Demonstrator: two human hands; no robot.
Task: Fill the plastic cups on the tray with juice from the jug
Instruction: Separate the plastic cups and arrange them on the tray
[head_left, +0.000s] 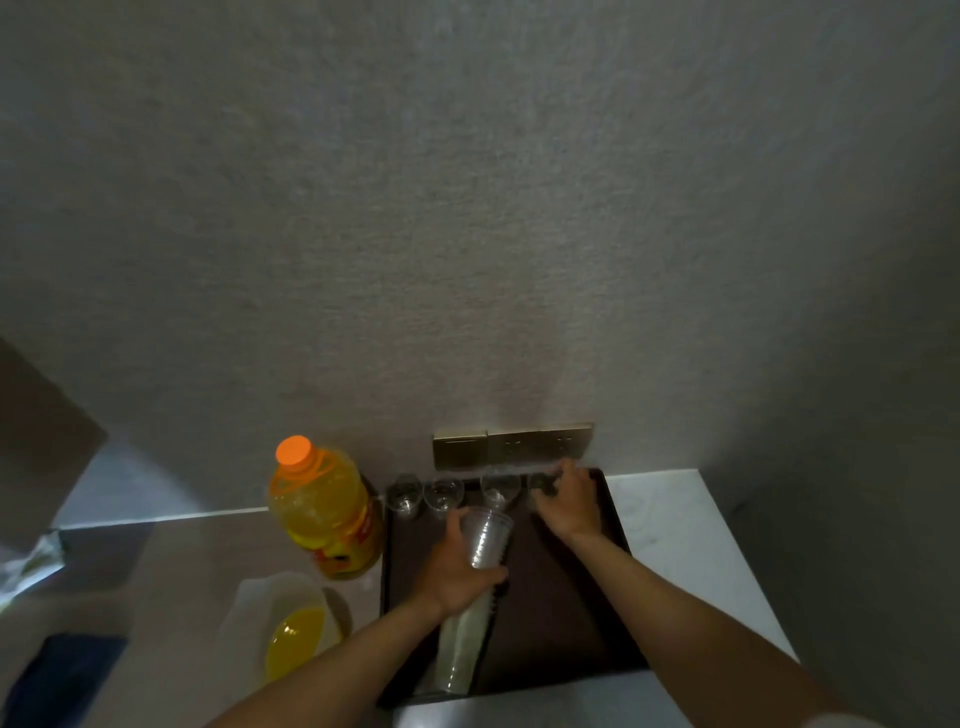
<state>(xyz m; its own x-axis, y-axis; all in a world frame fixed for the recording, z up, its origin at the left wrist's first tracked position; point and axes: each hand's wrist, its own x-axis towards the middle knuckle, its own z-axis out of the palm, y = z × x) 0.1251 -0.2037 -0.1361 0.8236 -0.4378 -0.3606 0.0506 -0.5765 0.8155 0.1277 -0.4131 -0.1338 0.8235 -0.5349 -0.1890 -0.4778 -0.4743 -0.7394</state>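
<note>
Here the left hand (457, 566) has its fingers and thumb curled round a stack (470, 597) of clear plastic cups, which it holds tilted over the tray (561, 613), the open mouth of the top cup pointing toward the wall (467, 208) and the rest of the stack trailing back toward the person along the forearm. The right hand (569, 501) reaches to the far right corner of the tray, its fingers bent at a dark spot by the rim; whether they grip a cup there cannot be told, as the area is dim and blurred.

Three clear cups stand upright in a row along the far edge of the tray: one (404, 496) at the left corner, a second (443, 493) just beside it, and a third (500, 488) further right, close to the right hand. All three look empty.

The tray is dark brown and lies on a pale counter (675, 525) against the wall. Just left of it stands a big bottle (324, 512) of orange juice with an orange cap (293, 451), upright and capped. Nearer the person, also left of the tray, sits a clear jug (283, 623) with yellow juice (296, 642) in its bottom. A brass socket plate (511, 446) is fixed to the wall right behind the cups. A dark blue object (67, 675) lies at the lower left.
</note>
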